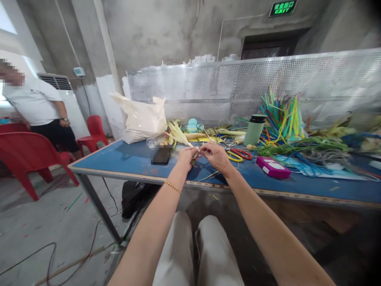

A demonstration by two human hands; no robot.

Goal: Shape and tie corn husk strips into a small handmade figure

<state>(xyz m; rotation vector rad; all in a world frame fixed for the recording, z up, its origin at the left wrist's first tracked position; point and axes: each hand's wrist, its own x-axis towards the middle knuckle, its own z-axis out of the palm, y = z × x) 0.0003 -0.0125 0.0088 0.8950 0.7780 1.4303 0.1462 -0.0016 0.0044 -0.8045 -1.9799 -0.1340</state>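
Note:
My left hand (187,157) and my right hand (218,158) meet above the front edge of the blue table (131,163). Both are closed, fingertips pinching a small pale green husk-like piece (194,156) between them; its exact form is mostly hidden by the fingers. Pale corn husks (177,133) lie just behind my left hand. Close to the right hand are scissors with red handles (242,154) and another pair with yellow handles (235,157). Thin green-grey strips (210,175) rest on the table below my right hand.
A black phone (161,155) and a white plastic bag (144,119) are on the left. To the right stand a green bottle (254,130), a purple box (273,167), colourful strips (287,119) and green cords (303,146). A person in white (41,103) stands near red chairs (32,149).

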